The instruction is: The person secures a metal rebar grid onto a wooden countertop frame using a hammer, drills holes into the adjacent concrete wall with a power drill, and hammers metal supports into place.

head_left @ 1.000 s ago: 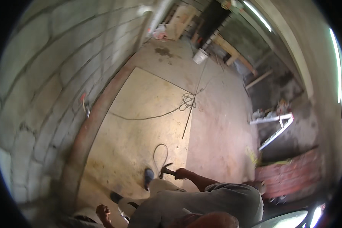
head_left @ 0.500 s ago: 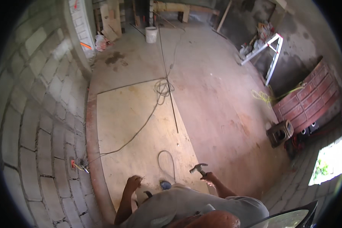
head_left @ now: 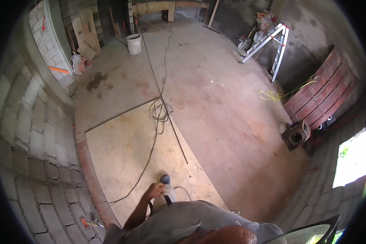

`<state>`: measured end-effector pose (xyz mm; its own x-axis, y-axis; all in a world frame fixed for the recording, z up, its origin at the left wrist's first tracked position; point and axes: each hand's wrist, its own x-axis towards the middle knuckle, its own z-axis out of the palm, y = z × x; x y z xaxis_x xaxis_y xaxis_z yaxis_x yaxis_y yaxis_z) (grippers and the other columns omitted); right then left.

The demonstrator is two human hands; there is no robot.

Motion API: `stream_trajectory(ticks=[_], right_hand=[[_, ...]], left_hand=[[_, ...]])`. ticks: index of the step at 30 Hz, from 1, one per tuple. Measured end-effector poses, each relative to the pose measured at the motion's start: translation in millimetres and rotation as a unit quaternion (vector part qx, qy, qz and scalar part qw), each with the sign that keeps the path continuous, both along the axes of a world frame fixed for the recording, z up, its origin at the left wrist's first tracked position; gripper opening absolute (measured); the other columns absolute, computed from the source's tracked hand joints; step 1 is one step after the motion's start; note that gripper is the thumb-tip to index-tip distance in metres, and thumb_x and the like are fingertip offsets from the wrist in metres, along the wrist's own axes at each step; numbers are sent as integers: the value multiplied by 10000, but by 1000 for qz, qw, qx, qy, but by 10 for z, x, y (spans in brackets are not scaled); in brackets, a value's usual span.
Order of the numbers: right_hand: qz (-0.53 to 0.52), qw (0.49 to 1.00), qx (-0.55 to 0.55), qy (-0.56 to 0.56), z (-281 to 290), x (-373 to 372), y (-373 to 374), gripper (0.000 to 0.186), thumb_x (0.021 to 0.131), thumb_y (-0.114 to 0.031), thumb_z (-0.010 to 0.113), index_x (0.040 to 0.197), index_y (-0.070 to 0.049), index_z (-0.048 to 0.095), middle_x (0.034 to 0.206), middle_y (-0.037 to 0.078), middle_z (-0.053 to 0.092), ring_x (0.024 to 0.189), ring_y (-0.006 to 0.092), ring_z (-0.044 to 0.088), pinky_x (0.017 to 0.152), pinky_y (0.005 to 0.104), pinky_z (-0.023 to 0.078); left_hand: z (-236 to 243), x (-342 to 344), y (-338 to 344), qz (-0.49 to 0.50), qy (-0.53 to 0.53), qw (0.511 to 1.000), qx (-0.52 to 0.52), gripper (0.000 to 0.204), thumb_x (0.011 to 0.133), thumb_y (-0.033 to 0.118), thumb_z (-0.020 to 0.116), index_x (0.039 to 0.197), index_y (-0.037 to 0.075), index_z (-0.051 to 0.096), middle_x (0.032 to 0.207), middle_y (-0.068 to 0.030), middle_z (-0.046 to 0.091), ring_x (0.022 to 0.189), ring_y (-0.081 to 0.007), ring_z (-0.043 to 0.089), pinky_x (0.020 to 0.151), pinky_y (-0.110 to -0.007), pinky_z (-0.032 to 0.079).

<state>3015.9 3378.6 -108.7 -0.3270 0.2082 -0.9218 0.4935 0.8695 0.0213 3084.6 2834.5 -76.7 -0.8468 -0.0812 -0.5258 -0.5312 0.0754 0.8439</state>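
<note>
My left hand (head_left: 156,189) is raised in front of my lower body, over my light-coloured trouser leg, with fingers curled on something I cannot make out. My dark shoe (head_left: 165,179) is on a pale board (head_left: 114,142) lying on the floor. A grey cable (head_left: 144,171) crosses the board to a loose coil (head_left: 158,116), and a long thin rod (head_left: 177,142) lies past the coil. My right hand is hidden behind my grey shirt. A small bit of metal (head_left: 236,212) shows at the shirt's edge; I cannot tell whether it is the hammer.
Ahead are a white bucket (head_left: 133,44) and leaning boards (head_left: 85,36). At the right are an aluminium ladder (head_left: 278,57), yellow cord (head_left: 272,96), red ribbed panel (head_left: 319,91) and dark boxy object (head_left: 295,136). A block wall (head_left: 36,171) runs along the left, with wiring (head_left: 85,223).
My left hand has risen and moved rightward to my front. My right hand, earlier holding a hammer out, has gone out of sight. The view has swung, showing more floor and the room's far end.
</note>
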Motion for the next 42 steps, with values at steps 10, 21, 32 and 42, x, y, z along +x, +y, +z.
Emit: stream_trajectory(ticks=[10, 21, 32, 42], right_hand=[[-84, 990, -66, 91, 444, -1717, -1252, 350, 780, -351, 784, 697, -59, 610, 561, 62, 566, 450, 179, 544, 432, 375, 462], [-47, 994, -73, 64, -142, -4919, -1378, 351, 779, -350, 786, 688, -60, 611, 567, 61, 573, 461, 176, 556, 435, 368, 466], [-99, 889, -427, 135, 712, -9251, -2605, 249, 800, -258, 759, 909, -45, 691, 754, 59, 672, 604, 130, 621, 491, 255, 450], [-66, 851, -428, 296, 1690, -12294, -4188, 183, 801, -172, 711, 867, -9, 660, 673, 51, 636, 557, 114, 575, 505, 265, 456]], left_hand=[[567, -2529, -1786, 70, 0, 998, -4, 223, 938, 245, 562, 912, 30, 616, 731, -23, 599, 628, -94, 562, 557, -252, 487], [99, -5537, -1185, -41, -11, 998, 53, 268, 866, 217, 653, 1008, -9, 672, 842, -85, 680, 696, -142, 644, 599, -285, 537], [882, -9052, -689, -165, -1, 986, 17, 262, 898, 213, 620, 1019, -14, 668, 831, -63, 670, 702, -125, 636, 622, -276, 537], [927, -12835, -826, -276, 78, 954, 89, 221, 905, 226, 611, 968, 20, 662, 776, -48, 638, 681, -132, 613, 599, -292, 532]])
